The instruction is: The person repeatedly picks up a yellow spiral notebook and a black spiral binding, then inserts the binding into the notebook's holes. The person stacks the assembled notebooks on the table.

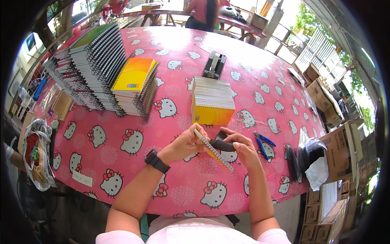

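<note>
In my left hand (186, 143), fingers pinched, is a small yellow notebook (214, 153), held edge-up and slanting down to the right. A spiral coil (225, 163) runs along its spine, and the coil's loose end trails beyond the lower corner. My right hand (243, 149) grips a curved black hand tool (222, 143) against the spine; its exact kind I cannot make out. Just beyond my hands stands a block of yellow-covered notebooks (213, 101). Blue-handled cutting pliers (264, 147) lie with jaws apart to the right of my right hand.
Tall stacks of spiral notebooks (97, 61) rise at the left beside a shorter yellow pile (134, 77). A tape dispenser (214, 65) sits behind the block. Black coils (298, 160) and a cardboard box (343, 150) are at the right edge. A plastic bag (37, 156) hangs at the left.
</note>
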A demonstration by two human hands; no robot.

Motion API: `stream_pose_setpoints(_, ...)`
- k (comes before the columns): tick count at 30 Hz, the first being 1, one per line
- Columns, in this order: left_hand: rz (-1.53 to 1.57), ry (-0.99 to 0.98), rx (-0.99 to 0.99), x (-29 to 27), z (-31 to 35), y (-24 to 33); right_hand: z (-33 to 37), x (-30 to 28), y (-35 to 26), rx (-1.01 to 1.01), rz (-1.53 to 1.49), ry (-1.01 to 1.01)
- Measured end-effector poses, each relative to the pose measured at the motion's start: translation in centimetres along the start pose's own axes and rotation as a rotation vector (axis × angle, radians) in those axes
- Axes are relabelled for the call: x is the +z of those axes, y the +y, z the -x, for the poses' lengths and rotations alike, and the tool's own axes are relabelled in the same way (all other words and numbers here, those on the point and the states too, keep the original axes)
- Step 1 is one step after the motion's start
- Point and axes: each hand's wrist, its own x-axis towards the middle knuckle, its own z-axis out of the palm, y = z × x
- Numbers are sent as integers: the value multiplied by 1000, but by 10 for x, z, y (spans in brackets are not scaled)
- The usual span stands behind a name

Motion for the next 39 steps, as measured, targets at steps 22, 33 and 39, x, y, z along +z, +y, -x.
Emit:
stream_pose_setpoints(22,-453,25,-132,8,5,9,-4,8,-3,89,402,64)
stream_pose_setpoints(33,-354,106,-133,12,1,1,4,-5,-29,-117,1093,311)
stream_pose_setpoints(39,-401,287,80,23,-27,57,-32,50,-75,-367,875,145)
